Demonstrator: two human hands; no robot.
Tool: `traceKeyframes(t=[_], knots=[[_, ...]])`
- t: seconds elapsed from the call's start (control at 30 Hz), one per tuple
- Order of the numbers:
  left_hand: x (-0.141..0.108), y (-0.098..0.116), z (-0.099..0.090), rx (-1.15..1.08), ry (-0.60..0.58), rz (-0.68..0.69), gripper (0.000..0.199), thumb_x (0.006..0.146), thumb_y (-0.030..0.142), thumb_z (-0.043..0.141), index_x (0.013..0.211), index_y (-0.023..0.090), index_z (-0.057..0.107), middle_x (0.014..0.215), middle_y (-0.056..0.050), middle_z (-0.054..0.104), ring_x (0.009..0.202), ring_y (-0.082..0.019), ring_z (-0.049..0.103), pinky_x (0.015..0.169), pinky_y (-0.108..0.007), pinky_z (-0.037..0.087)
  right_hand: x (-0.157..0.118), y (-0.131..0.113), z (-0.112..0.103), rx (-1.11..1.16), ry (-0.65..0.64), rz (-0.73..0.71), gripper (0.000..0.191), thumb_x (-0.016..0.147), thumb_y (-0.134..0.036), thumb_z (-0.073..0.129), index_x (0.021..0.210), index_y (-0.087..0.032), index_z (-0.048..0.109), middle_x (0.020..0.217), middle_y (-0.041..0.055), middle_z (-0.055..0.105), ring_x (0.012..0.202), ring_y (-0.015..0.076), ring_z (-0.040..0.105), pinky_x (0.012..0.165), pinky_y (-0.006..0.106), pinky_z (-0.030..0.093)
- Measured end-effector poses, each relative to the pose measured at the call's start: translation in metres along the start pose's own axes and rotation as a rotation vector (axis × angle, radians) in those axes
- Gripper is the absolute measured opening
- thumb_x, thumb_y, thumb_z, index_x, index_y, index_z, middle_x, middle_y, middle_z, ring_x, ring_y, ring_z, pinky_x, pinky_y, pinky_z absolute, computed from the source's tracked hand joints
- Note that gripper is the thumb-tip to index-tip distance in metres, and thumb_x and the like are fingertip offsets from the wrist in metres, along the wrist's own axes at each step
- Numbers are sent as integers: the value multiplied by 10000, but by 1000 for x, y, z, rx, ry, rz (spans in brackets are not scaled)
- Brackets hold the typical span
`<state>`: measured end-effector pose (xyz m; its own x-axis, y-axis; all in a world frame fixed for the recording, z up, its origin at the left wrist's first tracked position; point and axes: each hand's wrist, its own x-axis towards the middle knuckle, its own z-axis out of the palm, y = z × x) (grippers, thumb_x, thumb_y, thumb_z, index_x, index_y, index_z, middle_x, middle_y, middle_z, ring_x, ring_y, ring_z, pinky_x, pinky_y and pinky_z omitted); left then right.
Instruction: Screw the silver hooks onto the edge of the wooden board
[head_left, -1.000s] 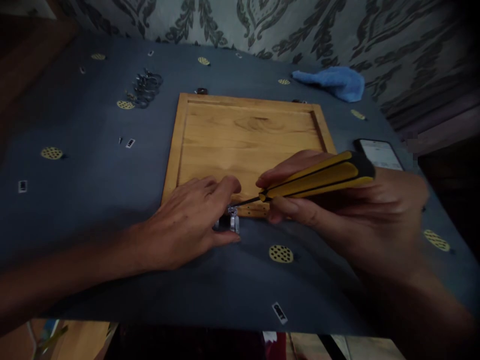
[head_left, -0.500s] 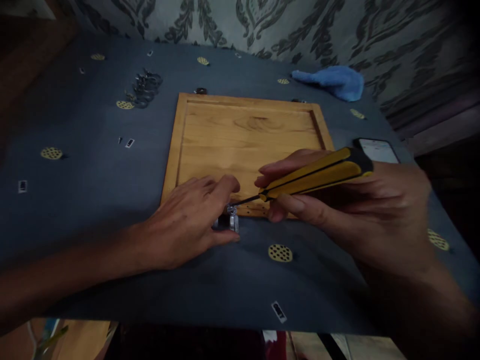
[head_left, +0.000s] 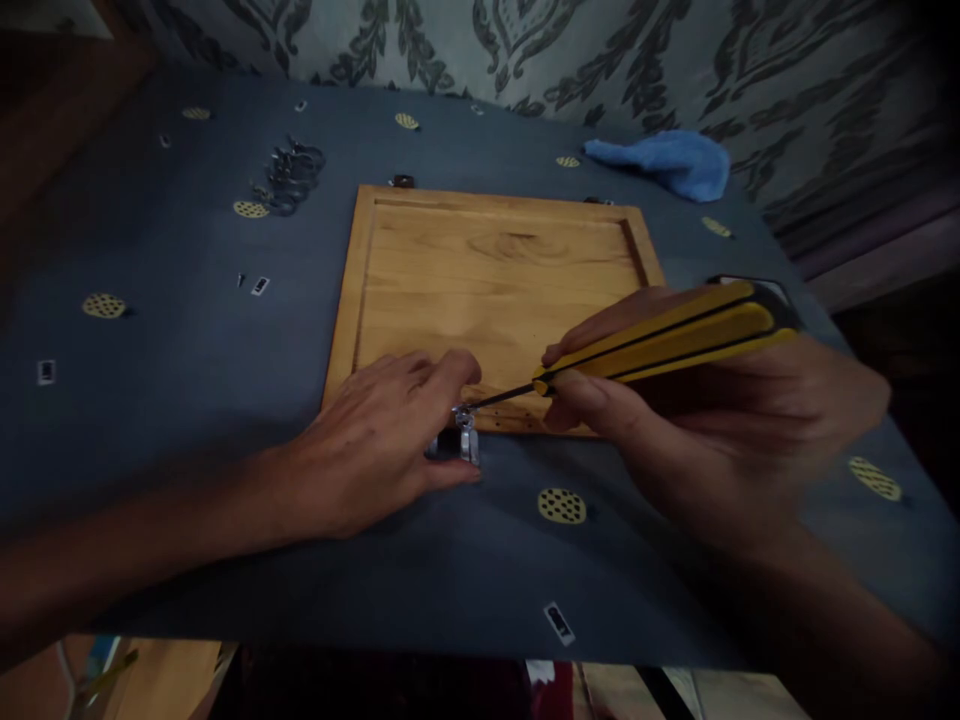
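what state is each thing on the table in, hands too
left hand, resting on the panel, grip on fitting unclear
right hand, closed around screwdriver
yellow-black screwdriver, tilted, tip at fitting
metal fitting, at panel's near edge, partly hidden
wooden panel, lying flat
dark metal pieces, heaped
blue cloth, bunched
phone, mostly hidden

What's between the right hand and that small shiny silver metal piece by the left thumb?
In the head view, the thin dark shaft of the yellow-and-black screwdriver spans between the right hand and the silver metal piece, above the brown wooden board.
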<state>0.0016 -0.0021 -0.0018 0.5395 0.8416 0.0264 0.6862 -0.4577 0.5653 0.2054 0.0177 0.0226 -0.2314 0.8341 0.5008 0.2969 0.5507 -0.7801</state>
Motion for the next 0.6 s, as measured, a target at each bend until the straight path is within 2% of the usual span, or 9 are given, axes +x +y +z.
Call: traceKeyframes(t=[0.23,0.37,0.5,0.6], knots=[[-1,0,0,25,5,18,437,830,378,758,1109,232,454,1020,-32,652,945,-242,633,771,-353,484,2,4,2,69,-33,-41,153,780,-185,812,728,-310,739,789,-17,681,712,172,683,619,312,600],[-1,0,0,18,6,25,459,831,369,759,1141,235,448,1022,-29,651,940,-236,636,776,-350,491,1,5,0,85,-38,-43,191,754,-123,822,761,-300,751,793,-14,679,718,156,678,623,282,592],[0,0,1,38,0,0,479,811,376,775,1151,220,475,1025,-40,667,937,-245,644,765,-355,490,1,7,-2,83,-116,-90,195,748,-123,830,809,-286,742,772,-19,682,701,155,682,603,271,573],[1,0,1,31,-4,-12,503,807,378,783,1176,208,488,1054,-54,678,975,-258,650,794,-365,492,2,7,-5,55,-146,-138,275,725,-103,844,897,-291,739,831,-24,721,738,169,694,634,280,581]])
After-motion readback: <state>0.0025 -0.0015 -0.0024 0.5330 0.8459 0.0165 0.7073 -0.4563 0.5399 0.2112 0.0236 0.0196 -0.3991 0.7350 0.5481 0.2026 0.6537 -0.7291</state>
